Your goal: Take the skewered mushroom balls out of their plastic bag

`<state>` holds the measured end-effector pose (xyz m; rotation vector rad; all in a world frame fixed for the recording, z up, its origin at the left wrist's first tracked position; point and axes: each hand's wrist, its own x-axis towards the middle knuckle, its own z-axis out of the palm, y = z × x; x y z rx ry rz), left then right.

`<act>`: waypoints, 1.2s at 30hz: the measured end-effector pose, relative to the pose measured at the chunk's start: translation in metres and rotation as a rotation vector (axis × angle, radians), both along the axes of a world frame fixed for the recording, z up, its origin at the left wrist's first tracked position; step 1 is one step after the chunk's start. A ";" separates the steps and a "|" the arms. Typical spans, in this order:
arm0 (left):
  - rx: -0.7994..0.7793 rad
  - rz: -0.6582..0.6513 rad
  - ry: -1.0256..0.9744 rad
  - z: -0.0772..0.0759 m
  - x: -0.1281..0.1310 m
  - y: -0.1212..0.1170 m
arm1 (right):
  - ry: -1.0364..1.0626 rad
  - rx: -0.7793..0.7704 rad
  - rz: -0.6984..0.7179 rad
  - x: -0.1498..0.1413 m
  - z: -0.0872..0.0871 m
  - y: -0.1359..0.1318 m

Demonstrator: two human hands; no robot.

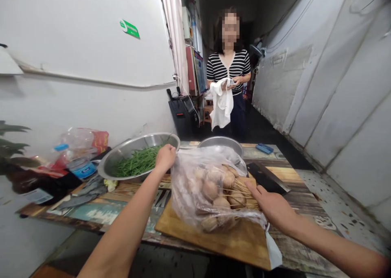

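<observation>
A clear plastic bag (186, 188) lies on a wooden cutting board (214, 245), its mouth facing right. Inside are several round brown mushroom-like pieces (210, 189) on thin wooden skewers (244, 188), whose bare ends point to the right. My left hand (165, 158) is closed on the bag's upper left edge, beside the steel basin's rim. At the bag's mouth, my right hand (271, 206) has its fingers around the skewer ends; its thumb is partly hidden. Just beyond it lies a dark cleaver (267, 178).
A steel basin (105, 164) of cut green vegetables (137, 160) stands at left, with a second metal bowl (220, 141) behind the bag. A blue object (264, 148) lies at the back right. Grey gloves (87, 190) and packages are at left. A person (229, 70) holding white cloth stands opposite.
</observation>
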<state>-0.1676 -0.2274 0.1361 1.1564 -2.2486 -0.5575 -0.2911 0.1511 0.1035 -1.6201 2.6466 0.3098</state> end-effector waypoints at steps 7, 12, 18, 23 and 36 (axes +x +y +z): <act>0.248 -0.161 0.119 -0.019 0.021 0.011 | -0.004 0.002 -0.035 0.009 -0.002 0.005; 0.451 -0.280 0.146 -0.033 0.034 0.022 | -0.013 0.021 -0.021 0.016 0.000 0.003; 0.231 -0.053 0.092 -0.049 0.055 0.017 | 0.038 0.014 -0.011 0.024 -0.006 0.007; 0.192 -0.104 0.006 -0.060 0.070 0.019 | 0.150 0.010 0.130 0.034 -0.003 0.008; 0.295 -0.823 -0.086 0.021 0.026 0.056 | 0.244 0.004 0.221 0.040 -0.005 0.003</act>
